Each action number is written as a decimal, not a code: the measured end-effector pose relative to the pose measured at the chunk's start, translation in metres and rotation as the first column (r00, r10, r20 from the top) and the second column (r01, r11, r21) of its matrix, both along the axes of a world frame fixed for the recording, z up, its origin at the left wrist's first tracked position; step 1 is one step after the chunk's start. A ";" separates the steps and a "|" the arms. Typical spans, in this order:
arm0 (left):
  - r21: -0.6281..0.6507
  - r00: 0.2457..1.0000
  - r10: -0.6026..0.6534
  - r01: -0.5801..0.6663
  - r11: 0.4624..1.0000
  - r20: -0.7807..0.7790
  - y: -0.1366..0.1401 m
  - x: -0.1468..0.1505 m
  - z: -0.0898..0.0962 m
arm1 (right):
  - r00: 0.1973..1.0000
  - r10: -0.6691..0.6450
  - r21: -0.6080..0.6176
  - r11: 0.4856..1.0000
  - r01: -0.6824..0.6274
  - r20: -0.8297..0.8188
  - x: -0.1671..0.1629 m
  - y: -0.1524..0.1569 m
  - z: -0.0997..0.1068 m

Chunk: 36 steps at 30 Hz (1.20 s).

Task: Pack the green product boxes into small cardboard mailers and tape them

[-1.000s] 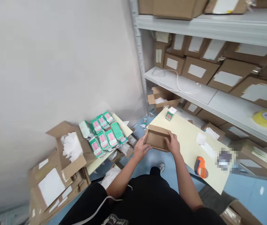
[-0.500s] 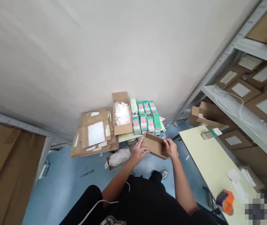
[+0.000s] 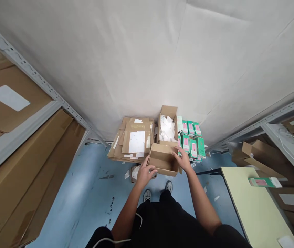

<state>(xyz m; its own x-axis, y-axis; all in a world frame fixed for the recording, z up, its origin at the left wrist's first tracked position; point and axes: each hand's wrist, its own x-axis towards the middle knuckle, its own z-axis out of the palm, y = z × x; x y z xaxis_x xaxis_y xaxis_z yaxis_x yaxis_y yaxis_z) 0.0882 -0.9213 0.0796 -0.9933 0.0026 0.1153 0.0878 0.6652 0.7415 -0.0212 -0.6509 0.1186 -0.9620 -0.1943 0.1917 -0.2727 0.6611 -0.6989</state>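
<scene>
Head view shows my left grip (image 3: 144, 174) and right grip (image 3: 184, 160) clamped on opposite ends of a cardboard box (image 3: 162, 164), held before me, near the carton of white scraps (image 3: 167, 128). I'd judge it light, fairly stiff and hardly slippery, though its thin walls might buckle (so no hard squeezing); the end walls offer the best hold. It's plain brown, shallow and oblong, its inner floor visible.

left hand (image 3: 144, 175): fingers partly hidden by the held carton (image 3: 162, 164). white label (image 3: 136, 141): print too small to read. pale table (image 3: 256, 213): cut off by bottom edge.
</scene>
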 end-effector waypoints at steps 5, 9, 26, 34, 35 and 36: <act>-0.010 0.998 0.062 -0.061 0.998 0.021 0.001 -0.025 -0.010 | 0.999 0.038 -0.021 0.999 -0.038 -0.019 -0.037 -0.007 0.013; -0.053 0.996 0.073 -0.070 0.996 0.054 0.008 -0.046 -0.015 | 0.999 0.049 0.021 0.999 -0.049 0.004 -0.084 -0.007 0.008; -0.099 0.986 0.157 -0.152 0.983 0.049 0.050 -0.080 -0.024 | 0.893 0.084 0.376 0.887 -0.269 0.441 -0.273 -0.094 -0.066; -0.084 0.983 0.159 -0.151 0.985 0.094 0.051 -0.082 -0.021 | 0.913 0.156 0.386 0.869 -0.308 0.377 -0.282 -0.109 -0.083; -0.076 0.983 0.155 -0.148 0.986 0.095 0.051 -0.081 -0.021 | 0.919 0.154 0.387 0.872 -0.299 0.363 -0.284 -0.107 -0.080; -0.068 0.984 0.151 -0.145 0.987 0.097 0.051 -0.081 -0.021 | 0.926 0.152 0.388 0.876 -0.288 0.346 -0.285 -0.105 -0.076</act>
